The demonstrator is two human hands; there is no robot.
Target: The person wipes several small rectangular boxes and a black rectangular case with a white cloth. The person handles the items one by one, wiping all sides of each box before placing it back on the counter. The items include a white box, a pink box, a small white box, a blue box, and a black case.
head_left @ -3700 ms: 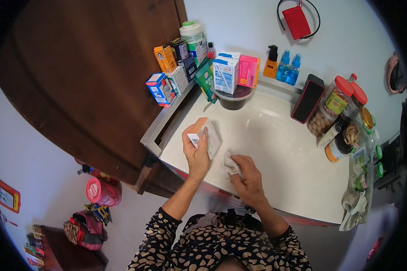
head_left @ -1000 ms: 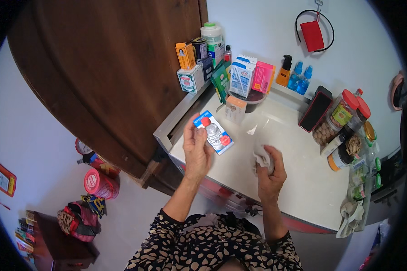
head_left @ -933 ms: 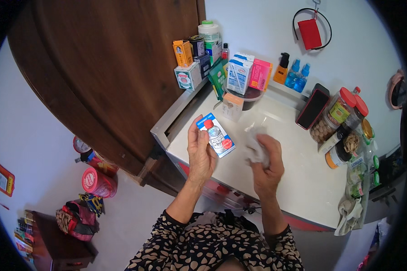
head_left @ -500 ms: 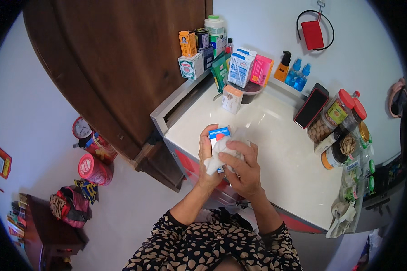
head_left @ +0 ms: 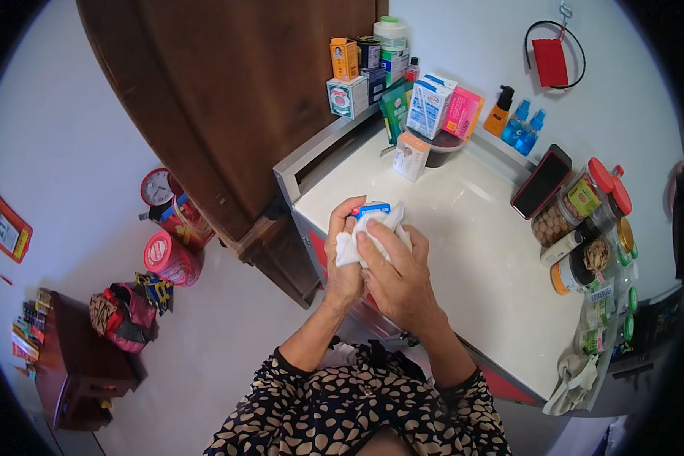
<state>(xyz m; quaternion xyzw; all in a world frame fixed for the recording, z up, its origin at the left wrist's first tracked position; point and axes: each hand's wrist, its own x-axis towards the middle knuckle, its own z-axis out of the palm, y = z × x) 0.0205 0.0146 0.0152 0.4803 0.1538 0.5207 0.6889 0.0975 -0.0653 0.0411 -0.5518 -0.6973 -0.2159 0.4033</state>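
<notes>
Above the near edge of the white tabletop [head_left: 479, 289], my left hand [head_left: 342, 262] is wrapped round a small blue and white box [head_left: 375, 210]. Only the box's blue top end shows; a crumpled white cloth [head_left: 353, 248] covers the rest. My right hand [head_left: 400, 281] presses that cloth against the box, its fingers bent over the folds. An orange and white carton [head_left: 410, 157] stands on the table beyond my hands. Behind it, a round tub [head_left: 442, 156] bears blue-white cartons [head_left: 429, 110] and a pink box [head_left: 463, 114].
Stacked boxes [head_left: 348, 97] and jars stand at the back left corner. A phone [head_left: 541, 182], red-lidded jars [head_left: 585, 190] and several green-lidded jars line the right side, with a grey cloth [head_left: 574, 384] at the near corner. A brown wooden cabinet [head_left: 205, 99] rises at the left.
My hands have tilted the box, so less of its front shows and the cloth covers more of it. The view has shifted slightly, moving the table's things rightward.
</notes>
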